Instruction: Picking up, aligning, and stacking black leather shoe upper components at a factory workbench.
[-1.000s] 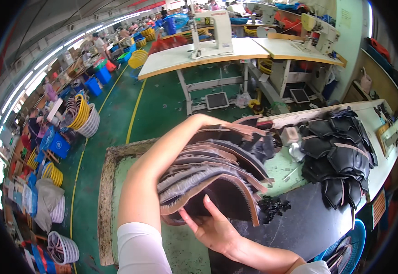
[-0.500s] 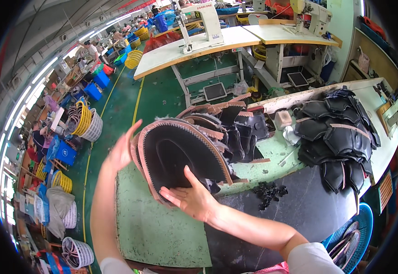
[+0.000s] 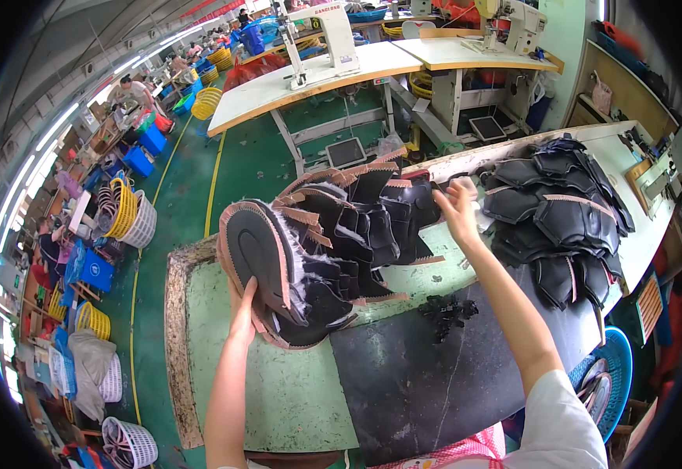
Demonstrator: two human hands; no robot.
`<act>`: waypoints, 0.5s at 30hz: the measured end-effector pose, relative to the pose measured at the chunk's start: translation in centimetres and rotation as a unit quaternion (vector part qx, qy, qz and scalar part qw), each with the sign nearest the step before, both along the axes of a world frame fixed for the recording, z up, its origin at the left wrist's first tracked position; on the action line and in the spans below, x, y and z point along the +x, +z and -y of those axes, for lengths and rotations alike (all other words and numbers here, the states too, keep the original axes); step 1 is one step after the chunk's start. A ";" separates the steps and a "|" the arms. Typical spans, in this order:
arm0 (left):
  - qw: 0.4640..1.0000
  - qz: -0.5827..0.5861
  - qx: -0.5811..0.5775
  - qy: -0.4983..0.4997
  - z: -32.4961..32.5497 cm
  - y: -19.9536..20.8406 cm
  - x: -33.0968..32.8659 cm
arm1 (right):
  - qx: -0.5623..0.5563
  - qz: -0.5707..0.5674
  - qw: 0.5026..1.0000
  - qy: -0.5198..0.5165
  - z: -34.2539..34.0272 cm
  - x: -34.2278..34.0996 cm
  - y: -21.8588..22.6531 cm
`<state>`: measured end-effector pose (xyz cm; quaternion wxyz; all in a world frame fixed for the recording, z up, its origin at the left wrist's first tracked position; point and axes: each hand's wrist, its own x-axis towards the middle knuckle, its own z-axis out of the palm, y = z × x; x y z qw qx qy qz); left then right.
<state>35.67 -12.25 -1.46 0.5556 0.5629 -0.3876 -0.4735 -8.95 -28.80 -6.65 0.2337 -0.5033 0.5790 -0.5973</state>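
My left hand [image 3: 245, 310] is closed on the front edge of a curved black shoe upper piece [image 3: 253, 244], thumb on its dark face, the other fingers hidden behind. It has a tan saw-toothed border and grey fluff along one side. Behind it leans a row of similar black pieces [image 3: 372, 227], overlapping on the green bench top. At the row's far right end is my right hand [image 3: 458, 209], its fingertips beside a small dark thing and a pale block. Whether those fingers grip anything is unclear.
To the right, a heap of black leather pieces [image 3: 556, 207] covers the bench. Black scraps [image 3: 444, 313] lie on a dark mat [image 3: 419, 383]. A blue basket [image 3: 615, 391] stands low at the right. Sewing machines [image 3: 333, 39] stand on white tables beyond.
My right hand has left the front piece and reached to the far right end of the row. My left hand has come down onto the front piece, which has tilted left.
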 end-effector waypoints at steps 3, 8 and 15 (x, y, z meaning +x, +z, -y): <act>0.993 -0.094 0.075 -0.021 -1.0 -1.4 2.5 | 0.133 0.035 0.983 0.126 0.7 3.3 1.2; 0.989 -0.100 0.105 0.003 1.1 2.1 -3.5 | 0.217 0.180 0.919 0.277 -3.6 4.9 7.2; 0.995 -0.070 0.025 -0.063 6.1 5.5 -10.7 | 0.158 0.343 0.893 0.245 -8.8 2.8 5.2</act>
